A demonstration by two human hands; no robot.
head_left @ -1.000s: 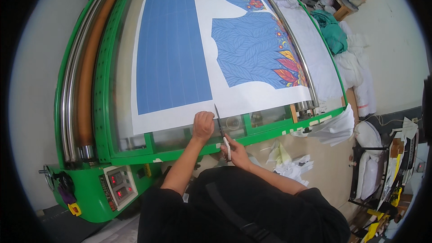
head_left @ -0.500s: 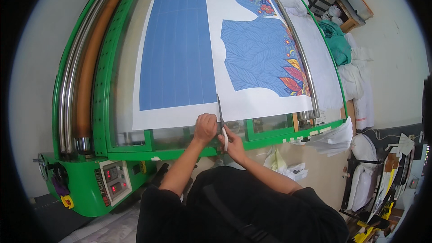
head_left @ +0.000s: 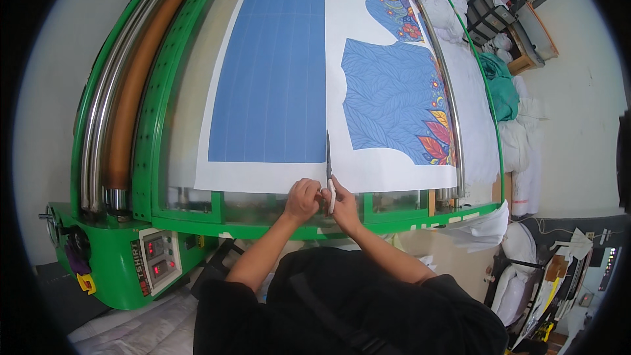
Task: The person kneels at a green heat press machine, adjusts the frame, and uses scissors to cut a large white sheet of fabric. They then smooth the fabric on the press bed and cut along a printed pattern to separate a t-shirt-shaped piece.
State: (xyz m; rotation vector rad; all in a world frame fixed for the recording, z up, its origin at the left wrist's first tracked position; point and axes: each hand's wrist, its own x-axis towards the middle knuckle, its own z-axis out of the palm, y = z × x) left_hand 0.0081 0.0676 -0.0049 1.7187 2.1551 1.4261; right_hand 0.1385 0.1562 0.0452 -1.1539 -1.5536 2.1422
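A large printed sheet (head_left: 263,176), cloth or paper, with white margins lies on the green-framed machine. It carries a plain blue panel (head_left: 269,85) on the left and a blue leaf-patterned piece (head_left: 392,98) on the right. At the near edge, between these two, my right hand (head_left: 344,209) grips white-handled scissors (head_left: 328,164). Their dark blades point away from me along the white strip beside the blue panel. My left hand (head_left: 303,200) is closed at the sheet's near edge, just left of the scissors, its fingertips pinching the margin and partly hidden.
An orange-brown roller (head_left: 126,112) and metal bars run along the left side. A control box (head_left: 160,260) with red displays sits at the near left. At the right stand a metal bar (head_left: 442,79), white cloth (head_left: 470,85) and a green cloth bundle (head_left: 498,85).
The view has shifted, so the printed pieces appear farther right and lower. My left hand sits slightly nearer me, and its grip stays closed. The scissors remain at the near edge.
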